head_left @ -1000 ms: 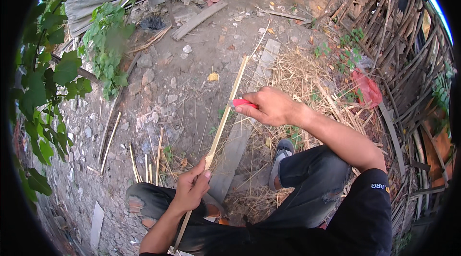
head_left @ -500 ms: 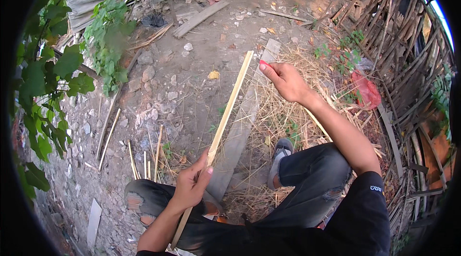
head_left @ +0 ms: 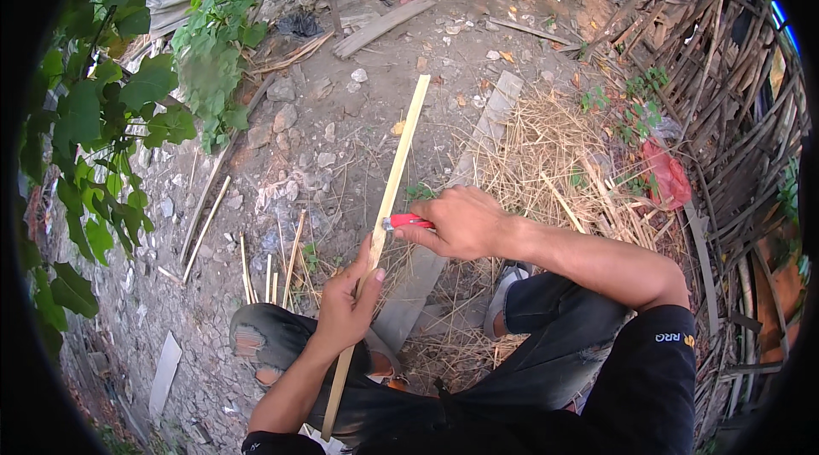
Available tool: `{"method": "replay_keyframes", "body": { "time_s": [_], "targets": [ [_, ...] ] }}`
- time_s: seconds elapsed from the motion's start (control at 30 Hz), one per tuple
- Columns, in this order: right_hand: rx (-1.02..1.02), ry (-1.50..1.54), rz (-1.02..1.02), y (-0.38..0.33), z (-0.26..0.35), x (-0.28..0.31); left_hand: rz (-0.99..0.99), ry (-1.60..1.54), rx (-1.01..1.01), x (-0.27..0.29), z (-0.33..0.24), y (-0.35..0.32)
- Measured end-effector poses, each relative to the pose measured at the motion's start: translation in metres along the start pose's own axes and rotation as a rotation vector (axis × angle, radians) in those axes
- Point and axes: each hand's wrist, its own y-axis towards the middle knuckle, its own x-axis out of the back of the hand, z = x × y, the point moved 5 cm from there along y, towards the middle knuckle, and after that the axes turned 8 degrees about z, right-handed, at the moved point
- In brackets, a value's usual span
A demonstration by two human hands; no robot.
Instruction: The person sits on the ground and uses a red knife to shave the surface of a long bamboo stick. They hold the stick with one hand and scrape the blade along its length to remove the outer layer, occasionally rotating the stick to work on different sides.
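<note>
Bamboo strip (head_left: 399,156) sits gripped low in the left hand (head_left: 348,306). Right hand (head_left: 456,220) clasps a red knife (head_left: 405,221) against its middle. Shavings (head_left: 546,148) litter the ground; the upper length looks uncut.

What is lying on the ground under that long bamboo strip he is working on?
Under the bamboo strip lie bare dirt, small stones and dry straw, with a grey plank beside it. Its lower end is covered by the left hand and a knee, so the ground there is hidden.
</note>
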Motion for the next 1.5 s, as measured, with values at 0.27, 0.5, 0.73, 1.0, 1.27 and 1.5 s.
{"method": "replay_keyframes", "body": {
  "time_s": [0.27, 0.5, 0.73, 1.0, 1.27, 1.5],
  "targets": [
    [-0.102, -0.005, -0.349, 0.012, -0.041, 0.028, -0.034, 0.032, -0.034, 0.001, 0.01, -0.001],
    [-0.49, 0.277, -0.718, -0.005, -0.18, 0.073, 0.118, 0.078, -0.121, -0.014, 0.003, -0.023],
    [-0.482, 0.209, -0.779, -0.052, -0.21, 0.064, 0.093, 0.027, -0.057, -0.011, 0.013, -0.024],
    [-0.003, 0.137, -0.335, -0.022, -0.066, 0.051, 0.059, -0.092, -0.001, -0.01, -0.002, -0.007],
    [0.029, 0.101, 0.026, -0.015, 0.007, -0.005, 0.032, -0.088, 0.018, -0.011, -0.008, 0.005],
    [-0.02, 0.042, 0.013, 0.001, 0.002, -0.002, -0.041, -0.026, 0.009, -0.002, 0.008, 0.005]
  ]
}}
